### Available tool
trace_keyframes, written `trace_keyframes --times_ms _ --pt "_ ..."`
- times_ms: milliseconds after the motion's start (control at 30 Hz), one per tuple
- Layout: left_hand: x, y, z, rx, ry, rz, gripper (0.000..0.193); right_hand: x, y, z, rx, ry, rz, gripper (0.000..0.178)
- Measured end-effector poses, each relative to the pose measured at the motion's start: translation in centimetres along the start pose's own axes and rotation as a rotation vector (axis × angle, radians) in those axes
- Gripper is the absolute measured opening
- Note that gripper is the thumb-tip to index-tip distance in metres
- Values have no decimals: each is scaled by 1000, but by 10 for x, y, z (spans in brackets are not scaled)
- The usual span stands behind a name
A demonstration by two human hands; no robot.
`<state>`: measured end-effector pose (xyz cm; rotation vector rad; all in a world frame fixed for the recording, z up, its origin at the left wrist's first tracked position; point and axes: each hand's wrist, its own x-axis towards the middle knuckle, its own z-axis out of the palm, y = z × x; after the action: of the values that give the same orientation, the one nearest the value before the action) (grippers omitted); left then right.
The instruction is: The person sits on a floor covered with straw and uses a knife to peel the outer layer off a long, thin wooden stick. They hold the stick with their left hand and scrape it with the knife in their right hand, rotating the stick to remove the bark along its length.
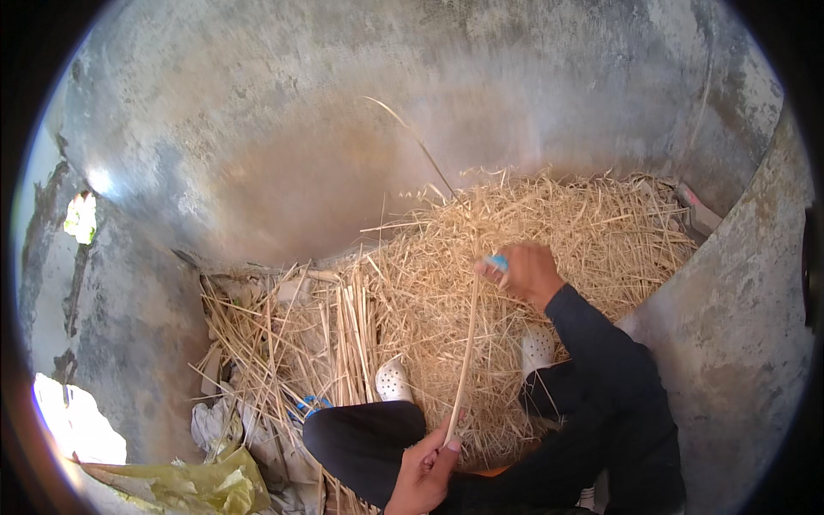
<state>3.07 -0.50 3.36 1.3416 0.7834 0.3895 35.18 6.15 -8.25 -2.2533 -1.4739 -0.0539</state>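
Low in the view, my left hand (425, 472) grips the lower end of a long pale stalk (469, 360) between thumb and fingers. The stalk rises from it, slightly bent, toward the straw. My right hand (528, 270), blurred a little, is closed beside the stalk's upper part. A small bright blue thing (496, 262) shows at its fingertips; its kind is not clear. Beneath both hands spreads a large heap of dry straw shavings (592, 232). A bundle of straight stalks (354, 330) lies left of the heap.
Grey, stained walls (343, 129) enclose the spot. My white clogs (394, 379) rest in the straw. At the lower left are a yellowish plastic sheet (197, 485) and loose stalks (257, 343). A brick-like block (699, 212) stands at the right wall.
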Motion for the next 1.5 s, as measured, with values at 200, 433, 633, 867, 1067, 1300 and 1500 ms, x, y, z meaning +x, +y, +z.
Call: trace_keyframes --times_ms 200,433,633,867,1067,1300,1500 --pt "6 -30 -13 -36 -55 -141 42 15 31 -2 195 -24 243 82" --pt "32 -32 -41 -486 -86 -180 42 -56 -56 -23 305 -189 -121 91" --pt "23 -22 -34 -387 -111 -157 43 -44 -51 -25 225 -73 -110 89" --pt "18 -19 -34 -274 -87 -154 43 -59 -72 -27 217 -102 -263 88" --pt "22 -11 -24 -253 -83 -183 42 -34 -36 -16 140 24 -132 84" --pt "9 -13 -16 -251 -157 -208 42 16 27 -22 5 37 155 82" --pt "21 -25 -25 -252 -98 -236 41 2 9 -27 98 -79 240 82"
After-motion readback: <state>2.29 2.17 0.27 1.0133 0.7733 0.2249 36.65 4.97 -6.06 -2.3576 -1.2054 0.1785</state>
